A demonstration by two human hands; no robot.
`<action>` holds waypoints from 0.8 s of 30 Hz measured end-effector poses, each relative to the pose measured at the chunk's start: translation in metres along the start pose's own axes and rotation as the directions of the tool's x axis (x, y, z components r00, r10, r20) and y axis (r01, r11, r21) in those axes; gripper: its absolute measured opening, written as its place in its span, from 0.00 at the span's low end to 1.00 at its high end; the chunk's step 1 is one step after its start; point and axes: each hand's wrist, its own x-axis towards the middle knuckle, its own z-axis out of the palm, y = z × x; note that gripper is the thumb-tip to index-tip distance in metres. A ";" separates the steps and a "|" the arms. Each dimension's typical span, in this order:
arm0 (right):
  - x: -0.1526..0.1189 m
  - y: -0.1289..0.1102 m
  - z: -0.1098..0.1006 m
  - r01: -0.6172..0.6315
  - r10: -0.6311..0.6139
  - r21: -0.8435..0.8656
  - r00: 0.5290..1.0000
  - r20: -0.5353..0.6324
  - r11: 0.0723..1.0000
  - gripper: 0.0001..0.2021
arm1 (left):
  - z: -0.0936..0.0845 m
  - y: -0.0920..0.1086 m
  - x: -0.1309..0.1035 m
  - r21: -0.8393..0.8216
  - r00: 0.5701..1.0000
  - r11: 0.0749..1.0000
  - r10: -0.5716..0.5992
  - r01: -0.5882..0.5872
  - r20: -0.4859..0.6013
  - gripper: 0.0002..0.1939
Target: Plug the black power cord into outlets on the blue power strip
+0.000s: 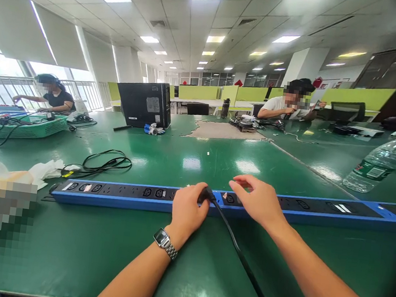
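Observation:
A long blue and black power strip (115, 201) lies across the green table, with a row of sockets along its top. Near its middle, my left hand (189, 210), with a metal-band watch (165, 243) at the wrist, is closed round a black plug (207, 194) at the sockets. From the plug a black cable (242, 257) runs down toward the table's front edge. My right hand (258, 199) is held over the strip just right of the plug, thumb and fingers apart, holding nothing. The plug's lower end is hidden by my left hand.
On the green table (80, 249) are a coiled black cable (109, 162), a clear bottle (376, 163), a black computer case (143, 104) and a green basket (30, 128). Two people sit farther back, one left, one right. White wrapping lies at the left.

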 end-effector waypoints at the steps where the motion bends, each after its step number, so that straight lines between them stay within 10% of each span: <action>1: 0.000 0.011 0.001 -0.013 0.010 -0.053 0.999 -0.046 0.999 0.18 | 0.001 0.003 0.001 0.007 1.000 1.000 -0.023 0.023 0.002 0.15; 7: -0.005 0.055 0.017 -0.020 -0.019 -0.282 0.991 -0.136 0.959 0.20 | 0.000 0.004 0.005 0.024 0.997 0.998 -0.058 0.057 0.042 0.11; 24: -0.010 0.054 0.019 0.026 -0.064 -0.389 0.994 -0.085 0.921 0.18 | -0.001 0.002 0.011 0.045 0.992 0.993 -0.109 0.105 0.070 0.06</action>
